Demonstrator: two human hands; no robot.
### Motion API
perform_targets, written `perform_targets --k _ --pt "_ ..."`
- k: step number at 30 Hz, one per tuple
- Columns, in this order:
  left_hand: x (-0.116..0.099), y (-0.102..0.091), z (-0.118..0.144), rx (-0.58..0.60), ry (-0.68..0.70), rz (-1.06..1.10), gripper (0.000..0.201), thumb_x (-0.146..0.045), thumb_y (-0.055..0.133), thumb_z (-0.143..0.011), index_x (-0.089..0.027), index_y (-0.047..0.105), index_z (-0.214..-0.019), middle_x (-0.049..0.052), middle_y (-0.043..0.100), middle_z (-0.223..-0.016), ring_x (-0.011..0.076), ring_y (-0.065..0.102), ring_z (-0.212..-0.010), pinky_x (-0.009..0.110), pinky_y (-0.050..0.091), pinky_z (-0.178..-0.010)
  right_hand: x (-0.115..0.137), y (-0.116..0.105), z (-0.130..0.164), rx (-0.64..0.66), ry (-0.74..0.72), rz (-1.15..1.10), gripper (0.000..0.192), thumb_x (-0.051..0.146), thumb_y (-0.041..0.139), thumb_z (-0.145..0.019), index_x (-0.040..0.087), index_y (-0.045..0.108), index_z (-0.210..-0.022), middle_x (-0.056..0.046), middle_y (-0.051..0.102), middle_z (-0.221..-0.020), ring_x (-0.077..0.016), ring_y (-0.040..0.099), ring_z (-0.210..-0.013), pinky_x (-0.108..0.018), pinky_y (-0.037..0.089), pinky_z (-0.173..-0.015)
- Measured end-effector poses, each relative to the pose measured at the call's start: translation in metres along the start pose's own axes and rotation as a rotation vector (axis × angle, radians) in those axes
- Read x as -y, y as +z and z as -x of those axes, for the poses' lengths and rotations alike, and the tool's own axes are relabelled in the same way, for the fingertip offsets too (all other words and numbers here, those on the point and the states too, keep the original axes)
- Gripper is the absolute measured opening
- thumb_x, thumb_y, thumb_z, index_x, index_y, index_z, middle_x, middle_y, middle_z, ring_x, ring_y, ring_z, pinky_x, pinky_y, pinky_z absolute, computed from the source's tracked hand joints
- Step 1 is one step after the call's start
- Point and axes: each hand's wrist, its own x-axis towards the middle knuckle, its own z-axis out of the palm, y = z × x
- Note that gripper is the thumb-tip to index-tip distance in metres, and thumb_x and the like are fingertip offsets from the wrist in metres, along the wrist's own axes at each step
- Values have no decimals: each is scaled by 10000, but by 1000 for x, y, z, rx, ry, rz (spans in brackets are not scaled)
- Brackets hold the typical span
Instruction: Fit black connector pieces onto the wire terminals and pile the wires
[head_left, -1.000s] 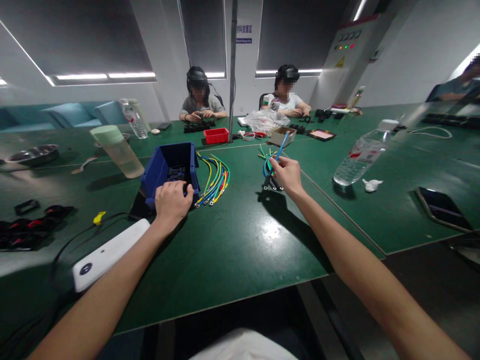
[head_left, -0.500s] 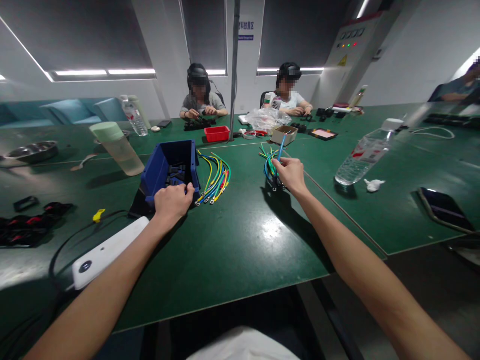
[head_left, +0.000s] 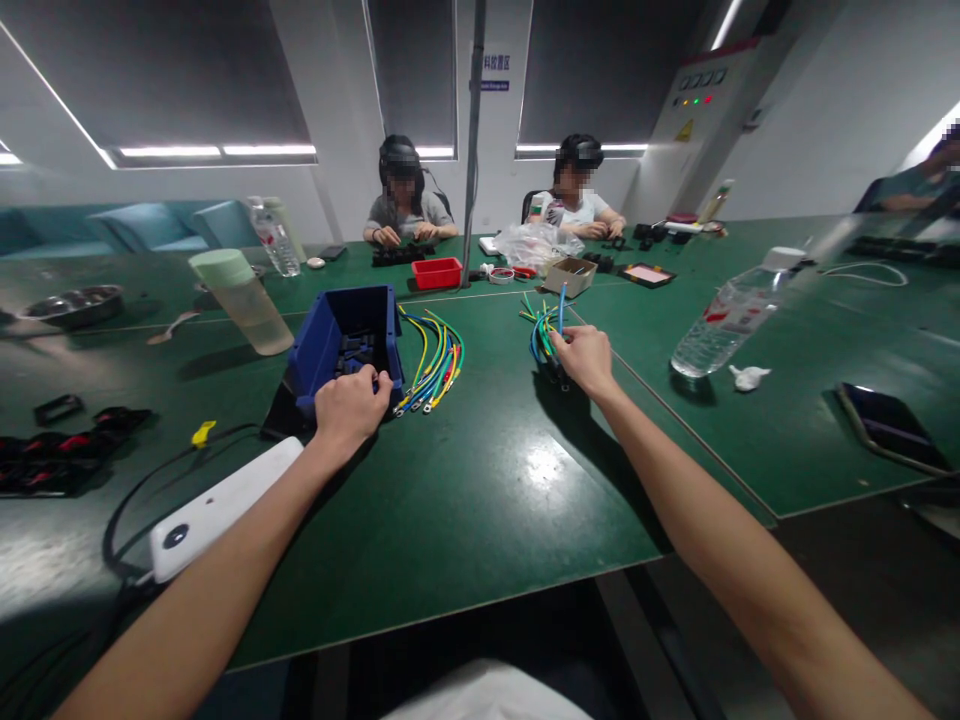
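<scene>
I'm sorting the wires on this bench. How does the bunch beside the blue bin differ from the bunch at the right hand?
The wires by the blue bin lie flat on the green table in a loose fanned curve, untouched; the left hand grips the blue bin instead. The wires at the right hand are bunched tighter, with the right hand on them and one blue end sticking up. Both bunches mix blue, green and yellow wires.

The room is dim, lit by bright strips along the lower edges of the dark window blinds [head_left: 217, 151]. A white glare patch sits on the green bench [head_left: 541, 464], forearms cast soft shadows, and wide-angle distortion bends and smears the picture's edges.
</scene>
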Motion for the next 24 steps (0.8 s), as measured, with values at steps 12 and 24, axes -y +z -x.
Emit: perform_targets --k 12,24 --pt "0 0 2 -69 -8 81 427 -465 287 -895 -180 602 -938 98 678 -736 288 649 -707 317 379 -575 -2 3 2 43 31 139 398 458 452 -868 178 728 -927 -174 707 -892 -290 664 -876 -315 449 -699" --pt "2 -1 3 -93 42 116 406 -439 274 -912 -189 593 -922 80 677 -741 265 641 -688 298 330 -553 -3 3 4 90 9 207 409 450 418 -884 174 712 -951 -183 690 -960 -307 649 -936 -356 467 -739"
